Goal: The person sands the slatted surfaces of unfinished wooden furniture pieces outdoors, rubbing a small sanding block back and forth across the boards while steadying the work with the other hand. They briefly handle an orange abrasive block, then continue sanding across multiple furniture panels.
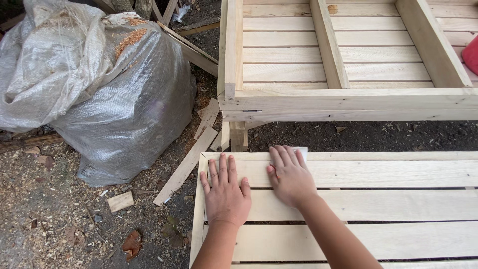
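While both hands lie flat on the slatted wooden panel (pixel 358 204), nothing is gripped: left hand (pixel 225 192) rests palm-down, fingers spread, near the panel's left corner; right hand (pixel 290 175) lies palm-down just beside it, fingertips over a small pale piece (pixel 300 150) at the far edge, kind unclear. Risks, as a judgement: raw sawn slats could leave splinters in bare palms if the hands slide; fingers could slip into the gaps between slats; the panel may shift since nothing visibly pins it. Head view, surroundings: a second wooden frame (pixel 348 102) stands just beyond across a strip of dirt, loose offcut strips (pixel 186 167) lean near the corner, a big grey sack (pixel 119 104) with sawdust on top crowds the left, a small wood block (pixel 120 201) lies on the ground (pixel 55 219).
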`<act>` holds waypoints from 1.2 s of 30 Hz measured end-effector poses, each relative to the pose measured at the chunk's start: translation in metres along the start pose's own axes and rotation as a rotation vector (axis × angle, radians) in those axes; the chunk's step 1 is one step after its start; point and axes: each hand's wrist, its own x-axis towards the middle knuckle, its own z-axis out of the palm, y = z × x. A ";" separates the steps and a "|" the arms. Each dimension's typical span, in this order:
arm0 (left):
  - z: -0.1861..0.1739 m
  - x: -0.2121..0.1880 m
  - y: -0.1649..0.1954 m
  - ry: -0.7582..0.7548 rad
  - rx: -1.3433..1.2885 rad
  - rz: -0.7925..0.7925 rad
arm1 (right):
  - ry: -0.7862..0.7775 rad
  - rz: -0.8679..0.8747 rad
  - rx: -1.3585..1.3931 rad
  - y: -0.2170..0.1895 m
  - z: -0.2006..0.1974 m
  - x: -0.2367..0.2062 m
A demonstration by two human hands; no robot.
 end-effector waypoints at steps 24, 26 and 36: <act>0.002 0.004 -0.002 0.021 -0.005 -0.003 | 0.092 0.191 0.193 -0.036 -0.004 0.020; 0.001 0.002 -0.003 -0.001 -0.005 -0.007 | 0.139 0.026 0.193 -0.053 -0.002 0.018; 0.006 0.004 -0.003 0.021 -0.005 0.000 | 0.133 0.180 0.182 -0.024 -0.006 0.019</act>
